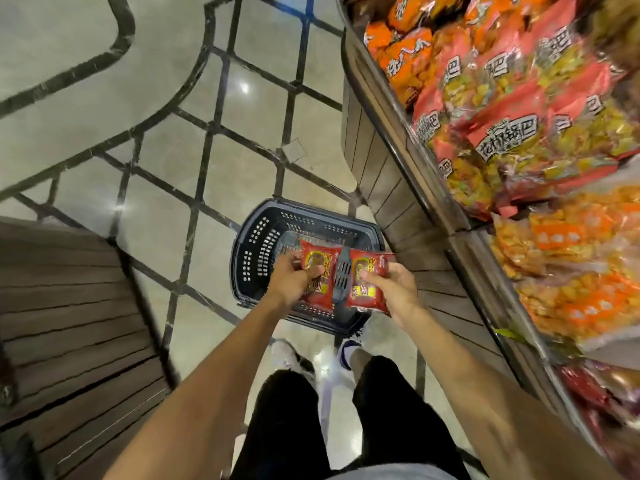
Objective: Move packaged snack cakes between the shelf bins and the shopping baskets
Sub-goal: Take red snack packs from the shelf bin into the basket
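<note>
Low in the frame's centre, the left hand (293, 278) and right hand (391, 289) each grip a red snack pack above the dark basket (256, 244).

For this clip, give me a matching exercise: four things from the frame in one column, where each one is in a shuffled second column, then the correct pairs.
Things
1. Left hand
2. Right hand
3. Dark shopping basket
4. Bags of yellow snacks with red labels

Places or states
A. Standing on the tiled floor in front of the person's feet
B. Piled in the shelf bin on the right
C. Holds the red packet on the left above the basket
D. Holds the red packet nearer the shelf above the basket

Pairs: 1-C, 2-D, 3-A, 4-B
</note>
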